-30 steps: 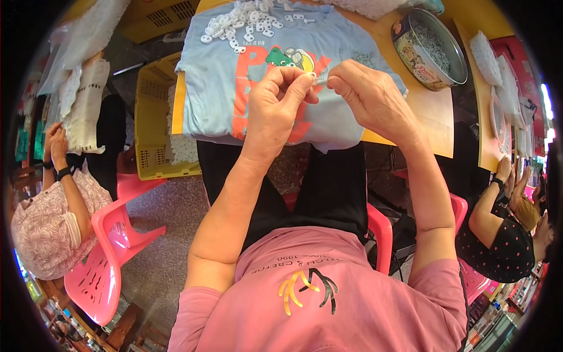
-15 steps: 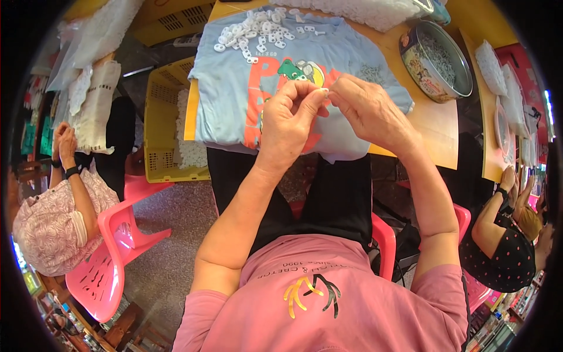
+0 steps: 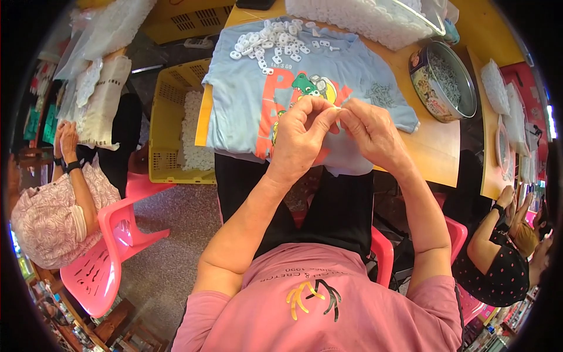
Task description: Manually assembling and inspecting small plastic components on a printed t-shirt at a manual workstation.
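Note:
My left hand (image 3: 300,138) is closed in a pinch, thumb against forefinger, with a small white plastic piece (image 3: 338,109) just showing at the fingertips. My right hand (image 3: 375,136) meets it there, its thumb and fingers also pinched together; whatever they hold is hidden. Both hands are above a light blue T-shirt (image 3: 234,102) with a red and green cartoon print, spread over the table. On the shirt's far part lies a heap of small white plastic pieces (image 3: 272,44), each with holes. To the right of the print is a little pile of small grey metal screws or pins (image 3: 381,95).
A round tin (image 3: 426,97) of grey metal bits stands on the wooden table (image 3: 437,155) at right. Behind is a clear container of white parts (image 3: 363,20). A yellow crate (image 3: 166,175) is at left, near a pink chair (image 3: 108,252). Other people sit on both sides.
My right hand has turned, so its thumb now shows against the fingertips. Both hands remain together. The whole view has shifted slightly, with the table appearing lower and further right.

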`<control>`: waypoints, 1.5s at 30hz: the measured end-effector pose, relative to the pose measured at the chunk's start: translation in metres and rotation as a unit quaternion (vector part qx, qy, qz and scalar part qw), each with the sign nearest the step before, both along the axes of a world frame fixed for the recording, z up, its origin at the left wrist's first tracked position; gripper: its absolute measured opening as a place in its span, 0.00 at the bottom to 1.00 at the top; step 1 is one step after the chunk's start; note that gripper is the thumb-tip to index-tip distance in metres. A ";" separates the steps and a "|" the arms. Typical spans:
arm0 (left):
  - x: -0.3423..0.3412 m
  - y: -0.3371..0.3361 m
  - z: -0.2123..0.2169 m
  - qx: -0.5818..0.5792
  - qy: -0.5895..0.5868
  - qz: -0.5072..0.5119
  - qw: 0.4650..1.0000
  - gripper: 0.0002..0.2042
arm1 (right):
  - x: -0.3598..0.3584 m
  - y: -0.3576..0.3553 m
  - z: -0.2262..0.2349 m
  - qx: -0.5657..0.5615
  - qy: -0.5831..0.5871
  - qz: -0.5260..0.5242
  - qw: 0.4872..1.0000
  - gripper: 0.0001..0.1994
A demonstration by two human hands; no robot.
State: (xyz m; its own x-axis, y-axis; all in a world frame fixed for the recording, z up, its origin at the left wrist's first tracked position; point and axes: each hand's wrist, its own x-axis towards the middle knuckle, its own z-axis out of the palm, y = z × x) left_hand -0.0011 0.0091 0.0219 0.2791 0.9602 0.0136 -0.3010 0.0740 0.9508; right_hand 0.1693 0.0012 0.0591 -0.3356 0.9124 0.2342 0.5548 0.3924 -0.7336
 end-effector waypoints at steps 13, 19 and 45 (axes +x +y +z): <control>0.000 -0.003 -0.016 -0.025 -0.182 0.037 0.982 0.06 | -0.018 0.084 0.014 -0.008 -0.038 -0.071 0.997 0.09; 0.002 0.000 -0.016 -0.020 -0.185 0.034 0.982 0.06 | -0.049 0.142 -0.017 0.123 -0.102 -0.122 0.979 0.12; 0.004 0.000 -0.016 0.054 -0.188 0.015 0.981 0.04 | -0.004 0.010 0.000 -0.235 0.414 -0.182 0.861 0.12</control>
State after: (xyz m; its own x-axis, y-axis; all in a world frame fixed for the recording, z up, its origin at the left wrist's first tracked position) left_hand 0.0029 0.0092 0.0063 0.2065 0.9552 0.2122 -0.6326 -0.0351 0.7737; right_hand 0.1650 0.0116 0.0596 0.0966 0.9811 -0.1677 -0.2102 -0.1446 -0.9669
